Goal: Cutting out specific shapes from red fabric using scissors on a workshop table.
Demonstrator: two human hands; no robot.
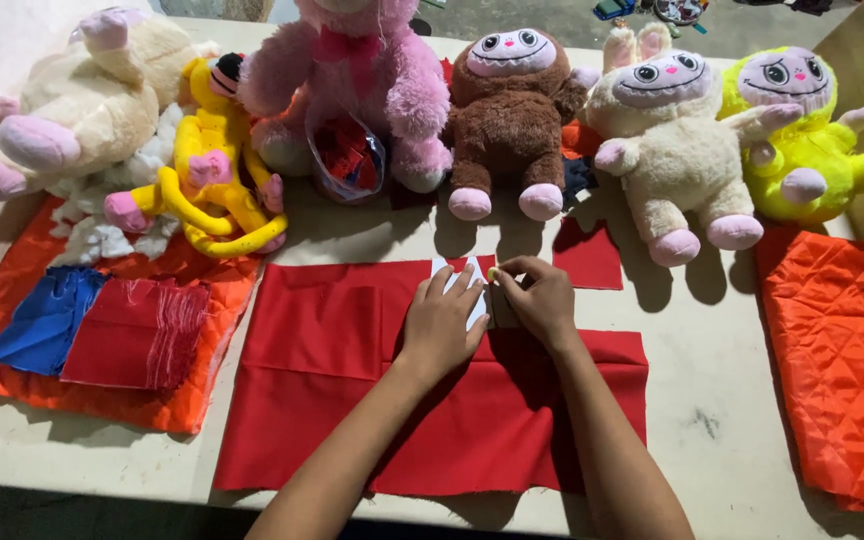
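On the left of the worktop [712, 400] lies an orange quilted sheet [12, 385] bearing one blue cloth [47, 318] and one stack of red cloth pieces [137, 333]. Behind it sit a cream plush [72, 100], a yellow long-limbed plush [207, 170] and a pink plush [352, 80].

In the middle, the large red cloth [332, 400] spreads flat, its long axis running left to right. The left hand [440, 325] rests palm down on it, fingers [457, 285] spread and flat over a small white piece [479, 305] at the cloth's far edge. The right hand [540, 300] touches that same piece from its right side, its fingers pinched together on something small and pale; I cannot tell what. Both hands are equally near it.

Further right: one brown plush [512, 110], one small red square [590, 255], one cream big-eyed plush [667, 150], one yellow-green plush [802, 130], and a second orange quilted sheet [837, 360].
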